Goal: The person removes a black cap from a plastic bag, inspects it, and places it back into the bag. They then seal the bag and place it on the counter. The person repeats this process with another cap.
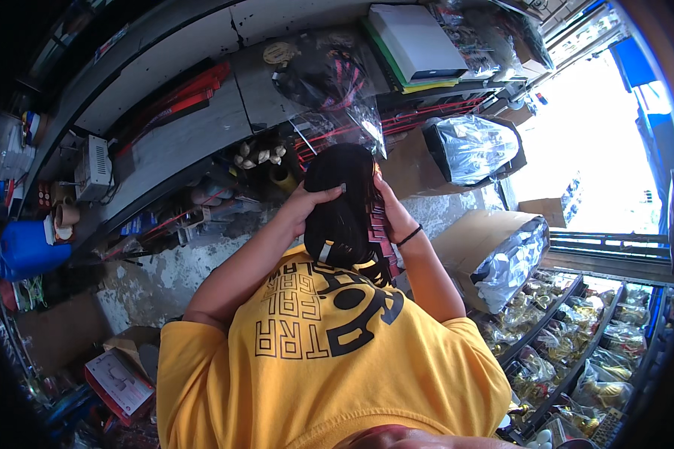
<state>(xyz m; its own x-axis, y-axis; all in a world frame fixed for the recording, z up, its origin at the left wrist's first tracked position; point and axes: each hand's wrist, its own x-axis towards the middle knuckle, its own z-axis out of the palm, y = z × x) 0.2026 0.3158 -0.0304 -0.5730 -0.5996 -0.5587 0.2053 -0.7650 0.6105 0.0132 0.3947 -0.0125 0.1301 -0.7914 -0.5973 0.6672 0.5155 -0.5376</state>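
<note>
Both hands meet in front of my yellow T-shirt (337, 387), around a long black item (337, 219) with rounded ends; I cannot tell exactly what it is. My left hand (314, 205) grips its left side, with the thumb lying across the front. On the opposite side, my right hand (392, 207) holds the edge, where a red strip with dark bars (377, 224) runs downward. A small pale patch (327, 250) shows near the item's lower end. Dark strands hang beside the strip, over the shirt. The fingers behind the item are hidden.
A grey counter (185, 134) carries clear-bagged dark goods (331, 73) and a white box (415, 45). Cardboard boxes (460, 247) with plastic-wrapped contents stand to the right. Below them, divided trays (573, 337) hold bagged gold-coloured pieces. A blue container (28, 252) is at left.
</note>
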